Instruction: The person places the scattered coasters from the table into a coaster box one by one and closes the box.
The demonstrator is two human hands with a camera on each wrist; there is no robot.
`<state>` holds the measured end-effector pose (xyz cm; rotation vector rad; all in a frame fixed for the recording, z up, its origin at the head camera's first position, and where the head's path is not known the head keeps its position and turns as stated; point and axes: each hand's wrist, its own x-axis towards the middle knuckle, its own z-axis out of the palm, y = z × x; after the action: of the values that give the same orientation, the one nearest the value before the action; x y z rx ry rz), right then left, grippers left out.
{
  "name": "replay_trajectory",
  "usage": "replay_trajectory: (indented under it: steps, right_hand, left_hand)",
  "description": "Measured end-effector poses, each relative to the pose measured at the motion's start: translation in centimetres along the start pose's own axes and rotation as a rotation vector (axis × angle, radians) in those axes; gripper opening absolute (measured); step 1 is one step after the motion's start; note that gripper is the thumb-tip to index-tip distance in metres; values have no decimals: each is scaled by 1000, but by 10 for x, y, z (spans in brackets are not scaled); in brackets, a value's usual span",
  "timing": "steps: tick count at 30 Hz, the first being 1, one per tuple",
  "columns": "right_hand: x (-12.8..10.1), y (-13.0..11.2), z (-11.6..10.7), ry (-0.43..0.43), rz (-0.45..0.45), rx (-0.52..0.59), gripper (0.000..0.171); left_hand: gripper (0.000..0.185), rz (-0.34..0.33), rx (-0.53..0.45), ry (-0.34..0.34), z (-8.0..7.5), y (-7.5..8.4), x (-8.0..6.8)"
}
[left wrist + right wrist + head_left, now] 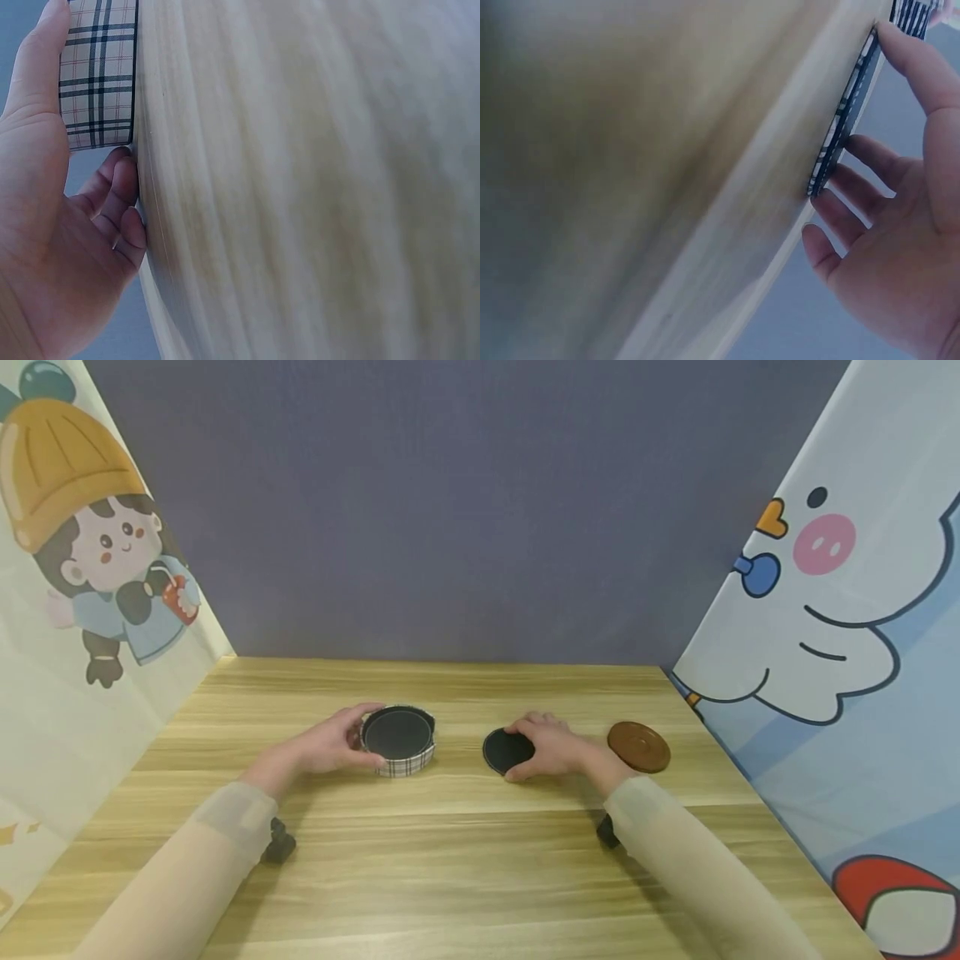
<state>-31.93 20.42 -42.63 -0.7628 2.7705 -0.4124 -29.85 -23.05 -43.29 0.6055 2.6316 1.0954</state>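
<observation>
**Two hands at a plaid holder and a black coaster on a wooden table**

Nearest the camera, two forearms in pale sleeves reached forward over the wooden table, one on each side. The left hand curled around the left side of a round plaid holder, thumb on its near wall and fingers on its far wall; the left wrist view showed the thumb lying flat against the plaid wall and the lower fingers tucked at its base. The holder sat upright on the table, and a black disc filled its inside. Just right of the holder, apart from it, a black coaster lay flat on the table. The right hand covered the coaster's right half, thumb at its near edge and fingers bent over its far edge, pinching its thin rim, as the right wrist view confirmed. Further right of the holder, beyond the right hand, a brown coaster lay flat, untouched.

Judging from this, the black coaster was gripped but not yet lifted, and both loose coasters remained outside the holder, so most of the work seemed left
</observation>
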Motion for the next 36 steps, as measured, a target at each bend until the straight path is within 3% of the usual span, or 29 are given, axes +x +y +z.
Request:
replay_trajectory:
  steps: [13,36]
  right_hand:
    - [-23,-20,2,-69,-88,-3,89]
    - [-45,-33,10,-96,-171,9,89]
  left_hand:
    - [109,15,-33,-9,1,2,-1]
    - [107,15,-33,0,2,3,-3]
